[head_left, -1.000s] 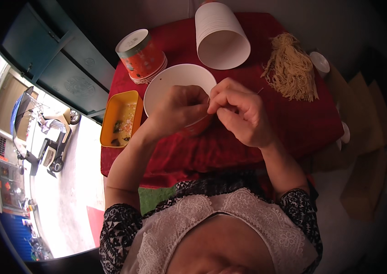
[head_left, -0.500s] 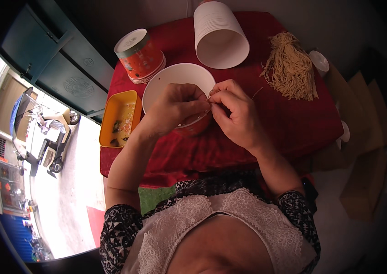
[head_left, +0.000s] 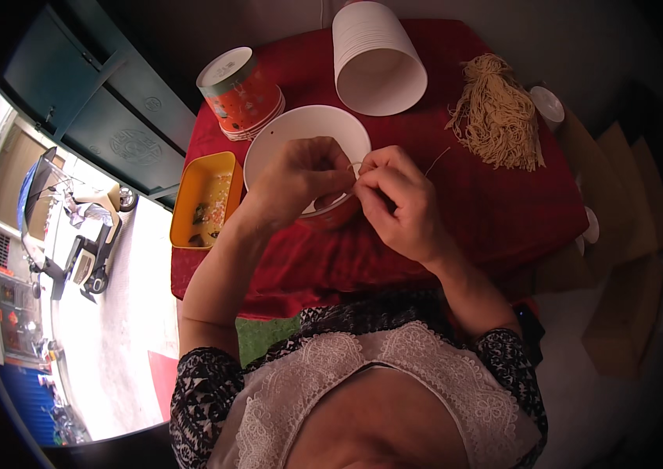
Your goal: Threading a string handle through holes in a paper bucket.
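Over the near rim of a white-lined paper tub [head_left: 273,141], red on the outside, my two hands meet at the fingertips. My left hand [head_left: 294,184] is closed in a pinch, and a thin tan string runs from it in a small curve to my right hand. My right hand [head_left: 399,199] also pinches the string [head_left: 438,161], whose loose end sticks up past the knuckles toward the right. The exact fingertip grip is partly hidden. A large bundle of the same tan string [head_left: 498,117] lies on the table to the far right.
The table wears a dark red cloth [head_left: 464,211]. A yellow tray [head_left: 184,199] with small bits stands at left. Behind it are upside-down orange-red printed tubs [head_left: 238,102], and a stack of white tubs [head_left: 370,39] lies at the back. Cardboard [head_left: 621,313] stands at right; a doorway opens left.
My fingertips have drawn slightly apart, and a small curve of string shows between them. The right hand has shifted a little lower, and the string's loose end has tilted.
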Tool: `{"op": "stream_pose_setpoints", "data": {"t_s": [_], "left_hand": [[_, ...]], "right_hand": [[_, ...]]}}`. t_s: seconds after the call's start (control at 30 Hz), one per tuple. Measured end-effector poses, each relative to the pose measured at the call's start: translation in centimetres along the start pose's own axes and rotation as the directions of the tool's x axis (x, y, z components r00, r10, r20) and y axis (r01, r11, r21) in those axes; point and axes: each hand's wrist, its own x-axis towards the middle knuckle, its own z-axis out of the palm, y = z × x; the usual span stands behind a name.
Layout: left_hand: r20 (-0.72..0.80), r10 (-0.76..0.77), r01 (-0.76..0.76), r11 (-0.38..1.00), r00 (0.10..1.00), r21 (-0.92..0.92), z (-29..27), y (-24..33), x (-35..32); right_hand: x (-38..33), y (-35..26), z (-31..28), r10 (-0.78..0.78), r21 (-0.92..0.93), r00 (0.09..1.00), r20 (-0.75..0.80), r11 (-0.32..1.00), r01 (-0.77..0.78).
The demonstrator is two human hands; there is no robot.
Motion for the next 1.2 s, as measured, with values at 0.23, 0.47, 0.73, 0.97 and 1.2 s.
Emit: {"op": "stream_pose_setpoints", "data": {"t_s": [0.23, 0.47, 0.73, 0.97, 1.2], "left_hand": [[0.019, 0.028, -0.030, 0.997, 0.999, 0.072, -0.1, -0.3, -0.1], [-0.038, 0.383, -0.332, 0.842, 0.923, 0.425, 0.9, -1.6, -0.5], [-0.098, 0.516, -0.303, 0.634, 0.851, 0.712, 1.9, -1.2, -1.3], [-0.136, 0.559, -0.319, 0.637, 0.818, 0.701, 1.7, -2.5, -1.0], [-0.120, 0.511, -0.316, 0.681, 0.851, 0.660, 1.8, -1.9, -1.4]], "right_hand": [[0.0, 1.6, 0.2, 0.045, 0.007, 0.999, -0.016, 0.999, -0.045], [-0.1, 1.6, 0.5, 0.073, 0.019, 0.997, -0.024, 0.997, -0.073], [0.0, 1.7, 0.5, 0.089, 0.030, 0.996, -0.016, 0.996, -0.089], [0.5, 1.8, 0.3, 0.126, 0.058, 0.991, 0.034, 0.990, -0.128], [0.6, 1.6, 0.0, 0.155, 0.100, 0.983, 0.100, 0.981, -0.165]]}}
